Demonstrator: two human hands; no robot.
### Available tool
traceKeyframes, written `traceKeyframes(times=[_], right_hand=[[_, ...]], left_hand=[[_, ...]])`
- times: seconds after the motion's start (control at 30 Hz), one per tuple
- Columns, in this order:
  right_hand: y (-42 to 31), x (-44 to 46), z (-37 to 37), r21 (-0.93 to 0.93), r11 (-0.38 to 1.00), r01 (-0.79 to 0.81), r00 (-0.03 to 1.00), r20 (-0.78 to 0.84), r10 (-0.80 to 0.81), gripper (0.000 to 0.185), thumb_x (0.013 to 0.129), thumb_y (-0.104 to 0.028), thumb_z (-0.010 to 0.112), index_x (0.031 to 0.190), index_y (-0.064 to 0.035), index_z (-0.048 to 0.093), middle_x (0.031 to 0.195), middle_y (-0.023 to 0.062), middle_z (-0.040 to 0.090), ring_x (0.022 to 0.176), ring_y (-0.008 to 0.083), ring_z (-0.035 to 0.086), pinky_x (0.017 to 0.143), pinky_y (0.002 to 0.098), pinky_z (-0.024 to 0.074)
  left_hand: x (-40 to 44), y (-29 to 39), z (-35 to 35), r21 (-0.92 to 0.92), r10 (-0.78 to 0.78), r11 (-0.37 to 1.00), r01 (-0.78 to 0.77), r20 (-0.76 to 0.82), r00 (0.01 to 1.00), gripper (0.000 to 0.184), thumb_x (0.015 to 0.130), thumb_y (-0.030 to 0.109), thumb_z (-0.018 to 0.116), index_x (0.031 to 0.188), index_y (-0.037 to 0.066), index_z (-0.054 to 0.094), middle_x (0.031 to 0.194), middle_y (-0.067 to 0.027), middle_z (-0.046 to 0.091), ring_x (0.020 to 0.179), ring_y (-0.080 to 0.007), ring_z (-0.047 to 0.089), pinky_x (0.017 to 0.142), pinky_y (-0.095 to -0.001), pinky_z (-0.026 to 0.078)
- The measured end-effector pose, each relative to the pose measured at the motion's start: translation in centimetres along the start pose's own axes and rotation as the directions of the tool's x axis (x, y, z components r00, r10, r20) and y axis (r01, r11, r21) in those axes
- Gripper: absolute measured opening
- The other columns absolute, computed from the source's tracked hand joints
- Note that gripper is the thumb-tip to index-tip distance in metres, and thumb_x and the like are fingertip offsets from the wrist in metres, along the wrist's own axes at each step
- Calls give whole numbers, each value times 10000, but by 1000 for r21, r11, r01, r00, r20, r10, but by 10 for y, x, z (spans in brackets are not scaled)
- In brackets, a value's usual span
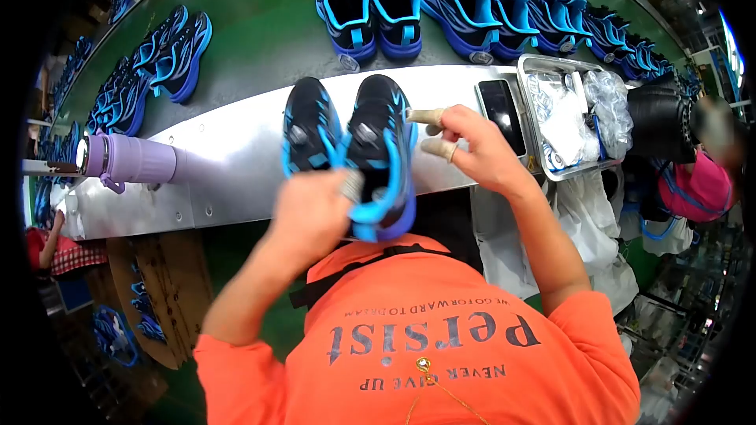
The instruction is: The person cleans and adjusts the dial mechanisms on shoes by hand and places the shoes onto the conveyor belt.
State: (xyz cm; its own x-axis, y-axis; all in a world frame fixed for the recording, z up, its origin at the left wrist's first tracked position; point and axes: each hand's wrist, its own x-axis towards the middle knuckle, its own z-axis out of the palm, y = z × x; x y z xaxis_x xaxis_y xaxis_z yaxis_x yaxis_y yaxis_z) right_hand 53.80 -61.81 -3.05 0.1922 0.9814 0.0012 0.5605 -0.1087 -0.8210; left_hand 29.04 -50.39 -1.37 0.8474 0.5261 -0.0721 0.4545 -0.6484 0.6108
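Note:
Two black and blue shoes lie side by side on the metal ledge, toes away from me: a left shoe [312,122] and a right shoe [381,149]. My left hand [316,208] is closed over the heel end of the left shoe, its fingers against the collar between the two shoes. To the right of the right shoe, my right hand [470,142] is raised with thumb and index finger apart, pale covers on their tips. Nothing shows between those fingers, and the index fingertip is close to the shoe's side.
Rows of similar shoes [465,12] stand on the green belt [252,0], more at left [181,55]. A purple bottle [142,159] lies at left. At right are a phone [501,114], a metal tray [543,165] with plastic packets, and a dark bag. Another person's arm [53,240] shows far left.

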Motion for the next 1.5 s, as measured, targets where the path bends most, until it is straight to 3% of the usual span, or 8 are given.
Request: traceKeyframes(times=[0.13,0.4,0.6,0.87,1.07,1.17,1.27,1.5], right_hand=[[5,7,-23,-80,997,-19,999,-32,16,338,898,-210,696,1226,-128,682,834,79,535,720,184,504,688,309,456],[21,94,-31,-96,990,-100,986,-145,85,457,882,-206,729,1324,-180,618,893,105,584,695,196,543,699,342,481],[79,186,-10,-456,880,-136,990,-94,105,548,839,-330,759,1313,-117,582,1012,208,663,983,395,634,841,469,495],[2,68,-24,-86,991,-99,985,135,110,323,811,-281,793,1005,-43,692,703,127,586,607,192,516,589,344,442],[-29,-47,14,-105,989,-101,913,385,134,306,828,-284,754,1052,-93,673,856,151,636,808,351,636,701,420,502],[-42,-51,-14,44,991,-126,944,313,106,424,808,-225,773,1192,-96,651,848,113,621,784,303,628,723,373,508],[-48,-32,-34,-126,992,25,991,-130,-42,559,728,-128,814,1259,-119,637,979,91,601,900,267,598,782,360,500],[-20,-6,18,-239,947,216,963,-105,-247,568,680,-19,744,1229,-96,617,1011,138,565,963,360,554,820,438,472]], left_hand=[[53,-38,-67,108,-100,988,113,-120,988,349,949,248,449,857,5,683,664,-207,606,618,-350,609,623,-413,464],[165,-106,-103,440,135,881,174,-586,799,270,876,180,614,1105,48,667,1079,-157,687,1024,-370,616,867,-465,482],[216,-107,0,160,45,987,-18,-168,985,464,855,273,711,1211,-5,603,1218,-220,616,1180,-403,553,1005,-442,451],[94,-28,-45,-58,102,993,-101,24,994,271,876,312,664,927,50,614,952,-157,627,887,-398,611,739,-468,491],[-33,-11,24,-236,124,968,-79,185,975,317,833,304,771,939,45,623,861,-97,583,743,-297,615,660,-394,493],[-47,8,4,-414,-138,895,166,97,986,353,786,237,824,1017,42,641,885,-68,591,719,-222,597,665,-361,492],[-36,12,-15,-120,-136,988,93,-425,895,447,760,157,837,1127,39,610,993,-94,619,897,-232,594,758,-363,493],[12,-3,17,34,236,972,-234,-171,957,528,615,-86,647,1109,100,621,1146,-62,645,941,-347,540,851,-404,466]])
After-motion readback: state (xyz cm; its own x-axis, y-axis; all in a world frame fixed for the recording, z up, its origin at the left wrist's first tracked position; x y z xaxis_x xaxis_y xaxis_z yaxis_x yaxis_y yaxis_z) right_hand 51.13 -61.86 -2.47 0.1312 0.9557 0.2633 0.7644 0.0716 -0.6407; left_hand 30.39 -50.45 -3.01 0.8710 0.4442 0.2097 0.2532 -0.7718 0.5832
